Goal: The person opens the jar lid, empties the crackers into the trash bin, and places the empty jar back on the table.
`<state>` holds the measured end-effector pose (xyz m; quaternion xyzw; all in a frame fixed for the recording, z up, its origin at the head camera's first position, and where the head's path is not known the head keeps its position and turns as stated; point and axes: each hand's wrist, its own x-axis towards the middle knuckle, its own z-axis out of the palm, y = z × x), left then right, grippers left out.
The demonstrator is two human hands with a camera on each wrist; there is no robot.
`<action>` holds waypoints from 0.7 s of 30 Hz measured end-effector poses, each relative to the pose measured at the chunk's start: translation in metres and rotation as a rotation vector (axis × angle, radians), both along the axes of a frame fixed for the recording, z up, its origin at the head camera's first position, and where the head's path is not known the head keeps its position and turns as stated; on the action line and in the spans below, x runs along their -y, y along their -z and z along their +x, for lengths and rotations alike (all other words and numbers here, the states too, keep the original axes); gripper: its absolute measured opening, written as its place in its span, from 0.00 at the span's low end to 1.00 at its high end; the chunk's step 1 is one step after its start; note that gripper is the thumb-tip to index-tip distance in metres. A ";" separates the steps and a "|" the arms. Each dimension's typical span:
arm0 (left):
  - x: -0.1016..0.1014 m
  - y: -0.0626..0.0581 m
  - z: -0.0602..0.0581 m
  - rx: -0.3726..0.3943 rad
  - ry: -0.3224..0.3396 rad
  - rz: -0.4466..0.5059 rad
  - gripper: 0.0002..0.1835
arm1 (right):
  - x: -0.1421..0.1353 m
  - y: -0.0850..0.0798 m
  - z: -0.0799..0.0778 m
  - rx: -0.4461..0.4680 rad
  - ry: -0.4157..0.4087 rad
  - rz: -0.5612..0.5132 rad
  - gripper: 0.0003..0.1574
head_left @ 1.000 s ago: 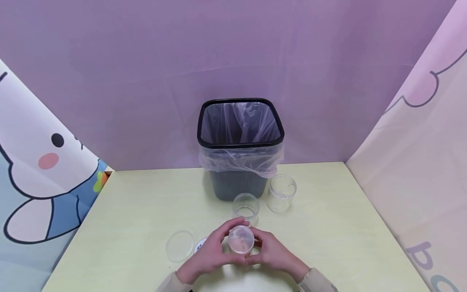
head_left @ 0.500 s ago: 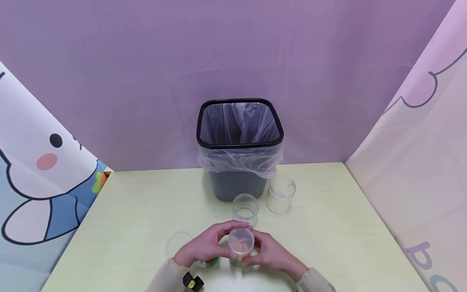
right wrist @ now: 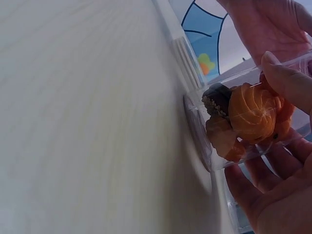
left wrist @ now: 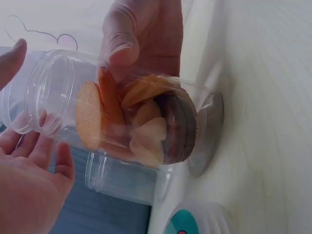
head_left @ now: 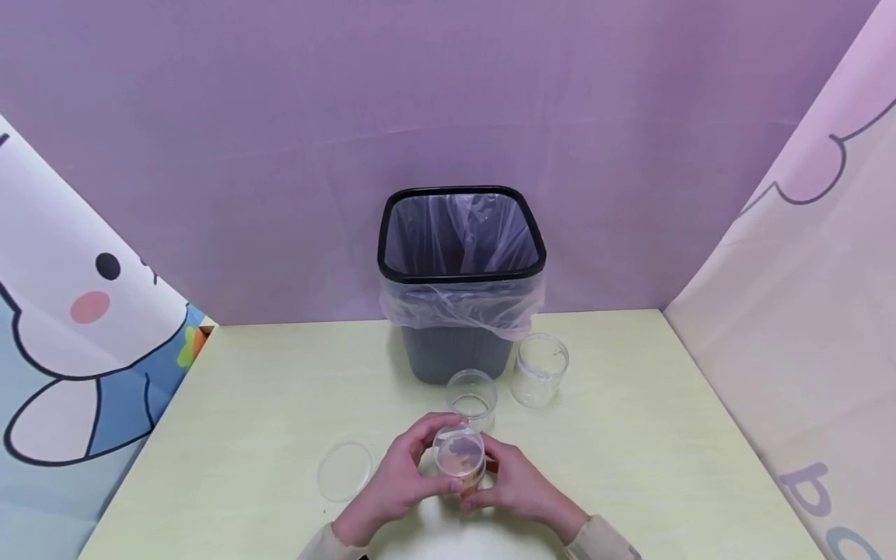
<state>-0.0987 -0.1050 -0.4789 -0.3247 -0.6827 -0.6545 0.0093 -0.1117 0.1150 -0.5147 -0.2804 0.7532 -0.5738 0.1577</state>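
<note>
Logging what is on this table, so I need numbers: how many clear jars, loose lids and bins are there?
Clear jars: 3, namely the cookie jar held by both hands, the near empty jar and the far empty jar
Loose lids: 1, the clear lid
Bins: 1, the black bin
Total: 5

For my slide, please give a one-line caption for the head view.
Two hands hold a clear jar of cookies on a table before a lined bin.

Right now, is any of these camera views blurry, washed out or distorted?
Head view: sharp, evenly lit, walls bowed by the wide lens. Left wrist view: cookie jar sharp, left hand soft. Right wrist view: table blurred and pale, right hand clear.
</note>
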 end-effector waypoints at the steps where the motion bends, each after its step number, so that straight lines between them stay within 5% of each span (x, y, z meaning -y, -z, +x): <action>1: 0.000 -0.001 0.001 -0.003 -0.003 0.001 0.40 | 0.000 0.000 0.000 0.002 0.002 0.002 0.48; 15: 0.012 -0.004 0.002 0.036 -0.060 -0.024 0.39 | 0.000 -0.001 0.001 -0.007 -0.007 0.006 0.46; 21: 0.026 0.001 0.001 0.138 -0.097 -0.013 0.36 | 0.001 0.000 0.000 0.004 0.001 0.009 0.47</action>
